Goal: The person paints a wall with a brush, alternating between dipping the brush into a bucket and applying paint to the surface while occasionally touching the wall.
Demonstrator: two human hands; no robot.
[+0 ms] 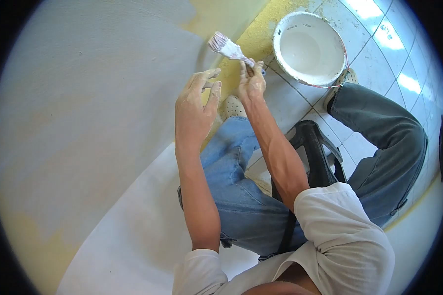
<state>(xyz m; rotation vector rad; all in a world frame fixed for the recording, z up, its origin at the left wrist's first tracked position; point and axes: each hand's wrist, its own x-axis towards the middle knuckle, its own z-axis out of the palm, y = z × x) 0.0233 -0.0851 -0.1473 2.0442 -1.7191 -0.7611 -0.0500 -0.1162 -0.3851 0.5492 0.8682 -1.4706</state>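
Note:
My right hand is closed round the handle of a paintbrush. White paint coats the brush, and its bristles point up and left towards the wall. A bit of blue shows at the handle's end. To the left, my left hand is raised near the wall, its fingers curved and apart with nothing visible in them. Dried, pale smears cover both hands. A round bucket stands on the floor to the right of the brush, with white paint inside and a thin wire handle lowered at its side.
A painted wall, whitish with yellow patches, fills the left side. Yellow dust lies along its foot on the tiled floor. A black plastic stool stands between my legs, and my shoes rest close to the wall and bucket.

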